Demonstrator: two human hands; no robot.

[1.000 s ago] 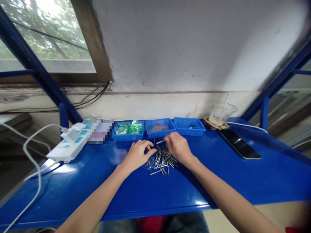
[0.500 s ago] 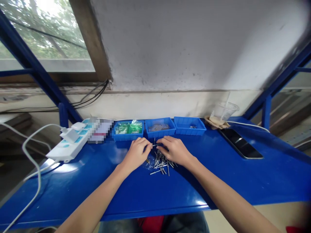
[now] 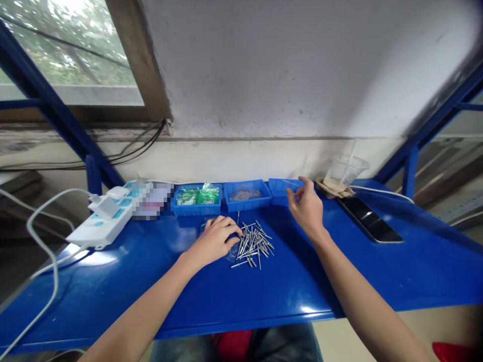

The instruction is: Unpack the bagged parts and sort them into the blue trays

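Observation:
Blind rivets (image 3: 256, 244), metal pins with thin stems, lie in a loose pile on the blue table (image 3: 241, 296). At the pile's left edge is my left hand (image 3: 217, 239), fingers bent and thumb apart from the index finger. I see nothing held in it; a clear plastic bag (image 3: 232, 253) lies partly beneath it. My right hand (image 3: 307, 203) is over the front right of the right-hand blue bin (image 3: 277, 193), thumb and fingers apart. A single thin rivet (image 3: 290, 182) shows above the bin, close to the fingertips; whether it touches them is unclear.
A blue bin (image 3: 249, 205) with clear bags and another blue bin (image 3: 198, 208) with green packets stand along the back. At left is a white power strip (image 3: 98, 231) with cables. A phone (image 3: 370, 219) and a plastic cup (image 3: 345, 171) are at right.
My right hand has moved from the pile, right and away from me, to the right-hand bin, and its fingers have parted. My left hand has dropped slightly toward the pile's left edge.

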